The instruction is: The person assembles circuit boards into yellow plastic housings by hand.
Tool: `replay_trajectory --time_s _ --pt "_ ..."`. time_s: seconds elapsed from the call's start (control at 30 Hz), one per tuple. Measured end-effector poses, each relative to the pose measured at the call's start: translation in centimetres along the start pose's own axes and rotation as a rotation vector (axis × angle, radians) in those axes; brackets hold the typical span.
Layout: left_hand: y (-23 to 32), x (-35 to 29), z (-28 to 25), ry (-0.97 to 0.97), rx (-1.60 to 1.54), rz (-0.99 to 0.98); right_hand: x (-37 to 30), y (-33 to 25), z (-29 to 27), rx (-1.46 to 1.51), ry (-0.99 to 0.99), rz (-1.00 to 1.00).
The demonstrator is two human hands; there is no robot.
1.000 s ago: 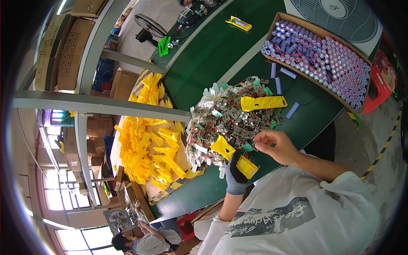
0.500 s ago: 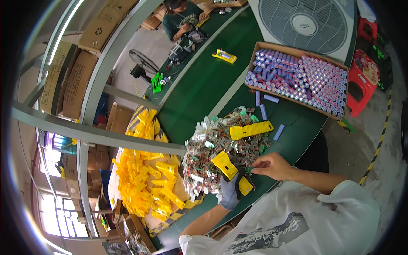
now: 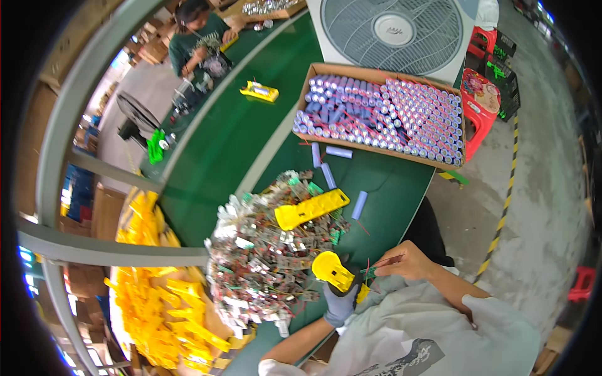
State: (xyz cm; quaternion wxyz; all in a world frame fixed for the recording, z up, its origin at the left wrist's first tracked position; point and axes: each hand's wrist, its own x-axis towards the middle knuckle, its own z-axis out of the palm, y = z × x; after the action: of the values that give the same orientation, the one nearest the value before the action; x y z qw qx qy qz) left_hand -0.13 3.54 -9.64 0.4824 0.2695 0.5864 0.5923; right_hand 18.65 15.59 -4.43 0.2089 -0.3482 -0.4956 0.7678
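My left hand (image 3: 340, 306), in a grey glove, is closed around a yellow plastic housing (image 3: 333, 271) at the front edge of the bench. Part of the housing is hidden by the glove. Just to its right, my bare right hand (image 3: 407, 261) pinches a small green circuit board (image 3: 370, 273) with thin red wires, close beside the housing. Beyond my left hand lies a big heap of small circuit boards with metal tabs and wires (image 3: 263, 257). Another yellow housing (image 3: 311, 209) rests on top of that heap.
Several loose purple battery cells (image 3: 359, 205) lie near a cardboard box (image 3: 376, 149) packed with cells. A large fan (image 3: 394, 28) stands behind it. Yellow housings (image 3: 157, 307) pile up at left, near a grey metal frame (image 3: 125, 254). A person (image 3: 199, 41) works across the green bench (image 3: 219, 150).
The whole view has swung, so the bench and boxes sit further left. Both hands keep their hold near the front edge, and the housing's upper end now faces me more.
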Motion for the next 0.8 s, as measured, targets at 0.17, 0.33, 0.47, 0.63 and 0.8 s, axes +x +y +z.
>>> replay_trajectory --time_s 0.17,0.33,0.47,0.63,0.8 --pt "1.3 1.3 -0.2 -0.269 0.009 -0.056 -0.6 -0.1 -0.1 -0.061 0.043 0.067" --pt "4.3 1.8 -0.1 -0.332 -0.619 -0.254 1.2 -1.6 1.4 -0.019 0.002 -0.153" --pt "3.5 2.4 -0.8 -0.415 -0.684 -0.372 2.5 -1.6 3.3 0.007 -0.108 -0.224" --pt "4.3 2.7 -0.2 -0.431 -0.566 -0.375 3.0 -0.6 4.6 0.061 0.025 -0.245" --pt "4.6 2.4 0.1 -0.440 -0.738 -0.292 2.9 -0.1 4.7 0.029 0.073 -0.213"
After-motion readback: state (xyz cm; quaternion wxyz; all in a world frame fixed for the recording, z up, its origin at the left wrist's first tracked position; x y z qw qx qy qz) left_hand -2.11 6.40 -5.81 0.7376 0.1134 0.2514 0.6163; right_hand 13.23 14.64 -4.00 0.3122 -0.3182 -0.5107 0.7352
